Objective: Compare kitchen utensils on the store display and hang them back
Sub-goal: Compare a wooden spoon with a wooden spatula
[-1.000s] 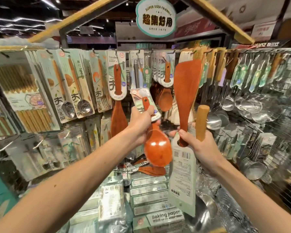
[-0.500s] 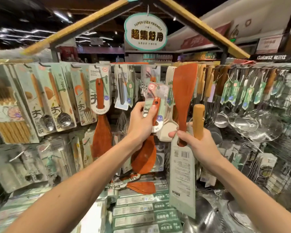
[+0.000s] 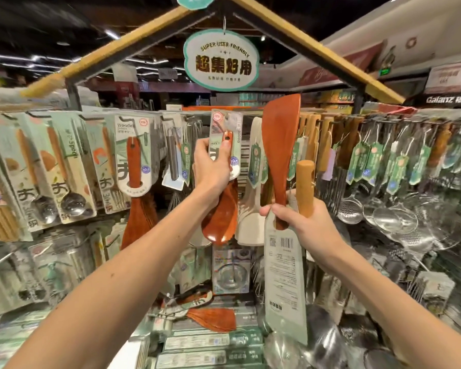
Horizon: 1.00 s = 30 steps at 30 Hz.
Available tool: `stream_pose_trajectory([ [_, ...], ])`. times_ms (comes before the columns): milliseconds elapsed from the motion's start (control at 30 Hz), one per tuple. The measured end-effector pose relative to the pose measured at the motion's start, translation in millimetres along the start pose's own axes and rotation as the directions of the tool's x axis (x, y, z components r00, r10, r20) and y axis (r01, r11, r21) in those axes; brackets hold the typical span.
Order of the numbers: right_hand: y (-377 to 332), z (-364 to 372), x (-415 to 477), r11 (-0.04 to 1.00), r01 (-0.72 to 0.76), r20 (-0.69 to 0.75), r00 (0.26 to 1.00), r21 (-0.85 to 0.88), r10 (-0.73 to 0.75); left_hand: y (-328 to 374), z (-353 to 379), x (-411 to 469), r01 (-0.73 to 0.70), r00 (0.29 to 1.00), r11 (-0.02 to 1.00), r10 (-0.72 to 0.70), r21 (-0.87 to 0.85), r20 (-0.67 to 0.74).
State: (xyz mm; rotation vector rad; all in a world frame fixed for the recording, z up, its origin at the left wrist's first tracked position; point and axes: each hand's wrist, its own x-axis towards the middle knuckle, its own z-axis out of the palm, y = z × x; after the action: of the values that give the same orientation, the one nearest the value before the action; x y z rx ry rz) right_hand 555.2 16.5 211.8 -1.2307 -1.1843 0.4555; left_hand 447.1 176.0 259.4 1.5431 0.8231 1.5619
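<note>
Reddish-brown wood marks the items under comparison. At the left end of the display rack (image 3: 194, 108), carded spoons (image 3: 67, 177) and a carded wooden spatula (image 3: 133, 161) hang from the top rail, showing how stock is stored: a hook passes through a hole in each card. Left of centre, the left hand (image 3: 210, 166) grips a carded rice spoon (image 3: 218, 222) by handle and card, thumb across the front. The card's top sits level with the rail, presumably so that its hole can be fed onto a hook. Which hook is meant cannot be told, and neighbouring cards crowd that spot. Just beside it, the right hand (image 3: 304, 225) is closed around two items at once: a wooden turner (image 3: 281, 145), blade up with its back card (image 3: 284, 283) dangling below the fist, and a pale wooden handle (image 3: 305, 187), probably parked there to free the other hand. Steel skimmers (image 3: 351, 211) fill the rack's right end, and flat boxes (image 3: 197, 342) lie along its bottom edge.
</note>
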Motion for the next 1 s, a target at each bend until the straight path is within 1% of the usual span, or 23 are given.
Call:
stream_pose_trajectory([
  [100,-2,-1,4,1.000,-0.003,0.036,0.999,0.012,0.002,-8,3,10,0.048,0.999,0.998,-0.048,0.040,-0.004],
  [367,-2,3,11,0.998,-0.028,0.065,0.998,0.051,0.024,-30,14,43,0.141,0.989,0.984,-0.144,0.105,0.028],
  [500,-2,8,11,0.996,-0.032,0.078,0.997,0.078,0.026,-41,19,57,0.189,0.978,0.958,-0.203,0.214,0.047],
  [600,0,9,8,0.995,-0.046,0.077,0.996,0.093,0.038,-49,20,65,0.183,0.977,0.954,-0.204,0.238,0.064],
  [767,0,6,-1,0.995,-0.065,0.103,0.993,0.076,0.057,-54,8,58,0.164,0.970,0.924,-0.215,0.347,0.116],
  [833,0,6,-5,0.995,-0.075,0.112,0.991,0.069,0.067,-45,-2,42,0.116,0.973,0.913,-0.184,0.391,0.141],
  [867,0,5,-7,0.994,-0.085,0.110,0.991,0.064,0.078,-40,-9,31,0.065,0.979,0.912,-0.137,0.405,0.151],
  [933,0,5,-12,0.993,-0.110,0.110,0.988,0.042,0.105,-30,-28,3,-0.089,0.981,0.925,0.019,0.369,0.191],
  [1000,-1,9,-16,0.991,-0.132,0.110,0.986,0.017,0.129,-23,-50,-28,-0.243,0.945,0.932,0.165,0.269,0.281],
])
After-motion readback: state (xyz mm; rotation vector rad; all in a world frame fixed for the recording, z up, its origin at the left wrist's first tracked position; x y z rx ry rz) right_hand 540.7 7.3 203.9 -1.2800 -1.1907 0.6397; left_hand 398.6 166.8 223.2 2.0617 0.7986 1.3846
